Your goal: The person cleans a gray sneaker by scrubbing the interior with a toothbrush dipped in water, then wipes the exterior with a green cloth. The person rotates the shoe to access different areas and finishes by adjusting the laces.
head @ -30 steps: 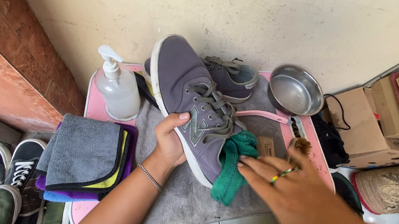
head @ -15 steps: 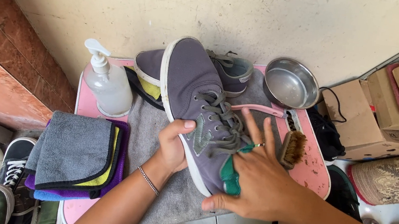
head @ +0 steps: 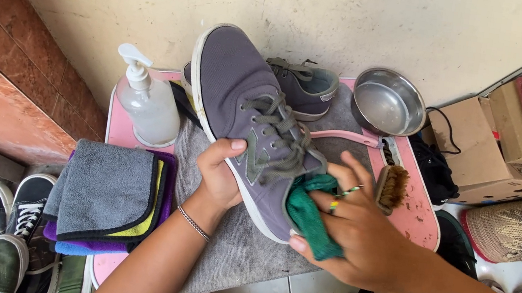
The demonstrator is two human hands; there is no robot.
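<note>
Pink table [head: 117,140] with grey mat [head: 240,245] under both hands. Grey sneaker [head: 246,107] lifted off the mat, toe pointing away from the hands; left hand [head: 219,175] clamps its side, thumb on top, fingers underneath. Right hand [head: 348,230] closed around a green cloth [head: 306,214], pressing it on the shoe's heel end. Folded towel stack [head: 107,200] left of left hand. Second grey shoe [head: 306,88] and steel bowl [head: 383,102] beyond right hand. Pump bottle [head: 147,107] beyond left hand. Brush [head: 392,182] just right of right hand's fingers.
</note>
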